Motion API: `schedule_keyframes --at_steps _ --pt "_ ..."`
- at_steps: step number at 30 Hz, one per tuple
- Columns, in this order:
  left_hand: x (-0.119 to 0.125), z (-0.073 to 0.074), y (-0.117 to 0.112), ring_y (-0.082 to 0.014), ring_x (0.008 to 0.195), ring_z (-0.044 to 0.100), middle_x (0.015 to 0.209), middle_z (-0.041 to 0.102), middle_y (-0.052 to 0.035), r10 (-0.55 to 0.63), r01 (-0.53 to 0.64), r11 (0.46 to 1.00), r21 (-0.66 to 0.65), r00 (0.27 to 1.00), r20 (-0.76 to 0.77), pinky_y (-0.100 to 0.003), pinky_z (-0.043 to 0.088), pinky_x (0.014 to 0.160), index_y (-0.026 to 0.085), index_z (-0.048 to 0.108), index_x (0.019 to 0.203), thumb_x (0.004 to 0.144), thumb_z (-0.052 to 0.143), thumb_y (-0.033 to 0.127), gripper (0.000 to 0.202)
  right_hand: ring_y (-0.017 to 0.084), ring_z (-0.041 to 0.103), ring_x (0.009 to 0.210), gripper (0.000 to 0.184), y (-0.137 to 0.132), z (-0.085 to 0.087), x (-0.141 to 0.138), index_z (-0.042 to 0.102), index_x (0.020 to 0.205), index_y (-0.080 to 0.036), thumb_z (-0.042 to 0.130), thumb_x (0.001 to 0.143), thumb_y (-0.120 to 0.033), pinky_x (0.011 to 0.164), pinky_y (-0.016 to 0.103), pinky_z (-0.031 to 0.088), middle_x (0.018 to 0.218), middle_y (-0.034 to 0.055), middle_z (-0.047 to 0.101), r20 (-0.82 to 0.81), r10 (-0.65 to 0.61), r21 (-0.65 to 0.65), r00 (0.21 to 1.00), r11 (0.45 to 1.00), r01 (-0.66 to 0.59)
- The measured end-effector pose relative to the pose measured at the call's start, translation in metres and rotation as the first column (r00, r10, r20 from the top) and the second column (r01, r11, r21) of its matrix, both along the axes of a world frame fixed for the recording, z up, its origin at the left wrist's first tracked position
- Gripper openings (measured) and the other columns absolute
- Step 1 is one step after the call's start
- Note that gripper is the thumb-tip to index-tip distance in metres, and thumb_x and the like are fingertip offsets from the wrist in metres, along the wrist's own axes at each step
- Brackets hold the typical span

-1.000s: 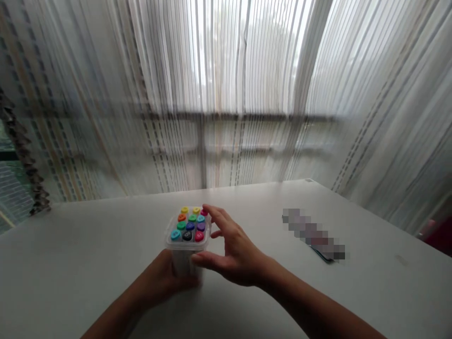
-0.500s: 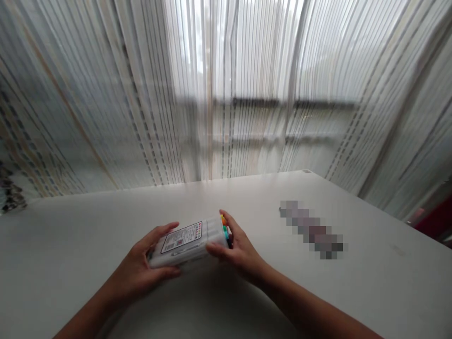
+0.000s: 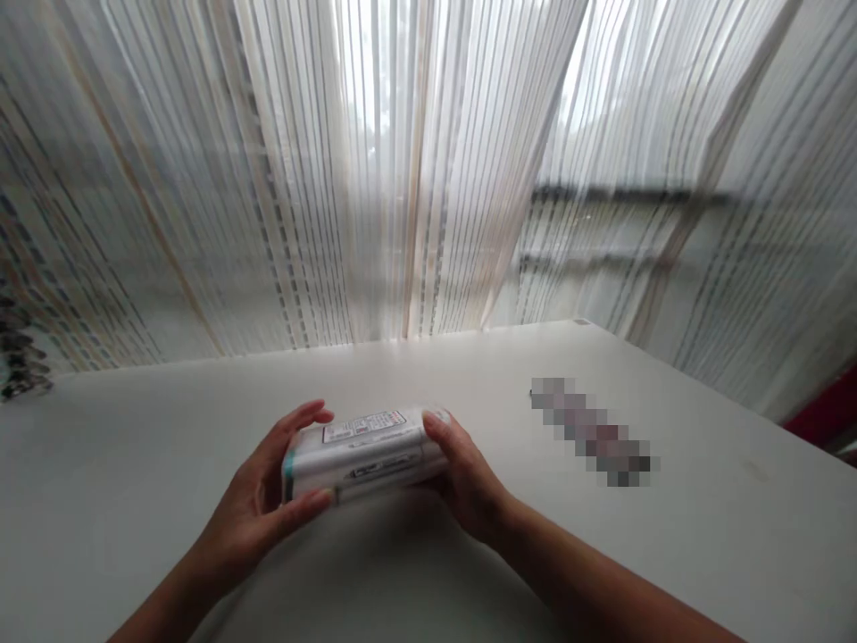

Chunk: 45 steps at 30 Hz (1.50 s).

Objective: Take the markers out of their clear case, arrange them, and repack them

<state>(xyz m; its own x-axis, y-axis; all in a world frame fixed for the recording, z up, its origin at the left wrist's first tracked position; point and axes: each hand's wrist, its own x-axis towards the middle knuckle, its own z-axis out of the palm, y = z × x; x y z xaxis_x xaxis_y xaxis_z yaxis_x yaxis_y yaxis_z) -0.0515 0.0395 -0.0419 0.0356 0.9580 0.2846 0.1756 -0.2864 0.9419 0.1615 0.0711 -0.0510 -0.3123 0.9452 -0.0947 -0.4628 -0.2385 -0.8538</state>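
Marker case [image 3: 381, 451]: lengthwise between your hands, apparently just above the white table [image 3: 636, 563] | your left hand [image 3: 245, 505]: thumb and fingers gripping around its teal-edged end | your right hand [image 3: 472, 487]: gripping the opposite end, thumb on top, fingers largely hidden | reason, judged: two-ended support keeps the length steady

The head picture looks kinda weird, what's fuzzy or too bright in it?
Head view: light glares through the sheer, striped white curtain; head view: print on the pale rectangular box is too blurry to read, and soft shadow darkens the white tabletop beneath; head view: pixel blocks cover a long, pinkish-grey thing.
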Motion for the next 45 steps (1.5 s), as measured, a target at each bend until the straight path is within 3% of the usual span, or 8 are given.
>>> schedule_keyframes --at_steps 4,6,10,16,22,32,39,45 --pt "0.004 -0.002 -0.003 -0.0249 0.106 0.060 0.121 0.058 -0.0060 0.007 -0.009 0.999 0.034 0.998 0.058 -0.025 0.053 0.083 0.030 0.044 0.125 0.062 0.078 0.029 0.072 0.021 0.057 0.085 0.045 -0.001 0.003 0.000 0.046 0.114 -0.014 0.051 0.086 -0.050 0.061 0.030 0.053 0.104 0.0099 0.056 -0.030 0.030 -0.091 0.999 0.995 -0.033" --pt "0.007 -0.001 -0.005 -0.0230 0.100 0.062 0.115 0.060 -0.0048 0.043 -0.044 0.999 0.026 0.998 0.041 -0.023 0.055 0.079 0.030 0.047 0.120 0.061 0.079 0.028 0.068 0.019 0.057 0.081 0.039 -0.002 0.005 0.001 0.050 0.110 -0.014 0.042 0.092 -0.047 0.061 0.031 0.054 0.099 0.0091 0.058 -0.023 0.051 -0.166 0.998 0.985 -0.054" --pt "0.011 0.006 -0.010 -0.0216 0.095 0.063 0.116 0.058 -0.0045 0.090 -0.091 0.995 0.040 0.995 0.031 -0.020 0.055 0.072 0.028 0.052 0.113 0.059 0.080 0.028 0.061 0.018 0.057 0.076 0.046 -0.001 0.008 0.001 0.056 0.106 -0.011 0.033 0.096 -0.049 0.059 0.030 0.053 0.092 0.0089 0.059 -0.060 0.119 -0.246 0.991 0.960 -0.130" --pt "0.010 0.011 -0.012 -0.0189 0.092 0.062 0.120 0.055 -0.0039 0.137 -0.138 0.984 0.115 0.990 0.024 -0.019 0.054 0.072 0.026 0.054 0.109 0.057 0.079 0.023 0.058 0.018 0.057 0.072 0.060 0.000 0.014 0.003 0.060 0.099 -0.011 0.020 0.096 -0.055 0.056 0.031 0.053 0.083 0.0082 0.059 -0.093 0.156 -0.254 0.983 0.951 -0.175" --pt "0.007 0.016 -0.012 -0.0174 0.085 0.063 0.111 0.060 -0.0018 0.173 -0.175 0.979 0.100 0.984 0.034 -0.019 0.053 0.069 0.027 0.054 0.109 0.056 0.078 0.020 0.058 0.018 0.056 0.062 0.053 0.005 0.009 0.004 0.057 0.097 -0.013 0.022 0.096 -0.053 0.049 0.032 0.052 0.078 0.0057 0.059 -0.085 0.098 -0.293 0.991 0.949 -0.119" --pt "-0.004 0.023 -0.011 -0.0159 0.066 0.060 0.088 0.064 0.0002 0.218 -0.215 0.971 0.104 0.976 -0.023 -0.019 0.050 0.052 0.027 0.052 0.110 0.062 0.071 0.026 0.052 0.018 0.058 0.059 0.031 0.012 0.006 0.005 0.047 0.099 -0.019 0.031 0.097 -0.045 0.051 0.031 0.050 0.076 0.0027 0.059 -0.101 0.021 -0.307 0.995 0.950 -0.052" --pt "-0.021 0.015 0.002 -0.0232 0.089 0.057 0.106 0.060 -0.0022 0.181 -0.197 0.979 0.053 0.960 0.212 -0.020 0.053 0.062 0.027 0.057 0.109 0.054 0.079 0.025 0.059 0.019 0.060 0.068 0.037 0.012 0.004 0.006 0.053 0.100 -0.014 0.030 0.097 -0.043 0.056 0.029 0.050 0.083 0.0071 0.061 -0.130 0.017 -0.277 0.991 0.959 -0.053" --pt "-0.031 0.007 0.010 -0.0218 0.074 0.059 0.095 0.063 -0.0048 0.113 -0.130 0.991 0.034 0.942 0.317 -0.025 0.053 0.052 0.025 0.058 0.108 0.057 0.076 0.021 0.054 0.017 0.060 0.068 0.026 0.011 0.004 0.006 0.054 0.098 -0.014 0.038 0.095 -0.034 0.054 0.028 0.051 0.080 0.0049 0.060 -0.103 -0.046 -0.305 0.994 0.952 0.013"
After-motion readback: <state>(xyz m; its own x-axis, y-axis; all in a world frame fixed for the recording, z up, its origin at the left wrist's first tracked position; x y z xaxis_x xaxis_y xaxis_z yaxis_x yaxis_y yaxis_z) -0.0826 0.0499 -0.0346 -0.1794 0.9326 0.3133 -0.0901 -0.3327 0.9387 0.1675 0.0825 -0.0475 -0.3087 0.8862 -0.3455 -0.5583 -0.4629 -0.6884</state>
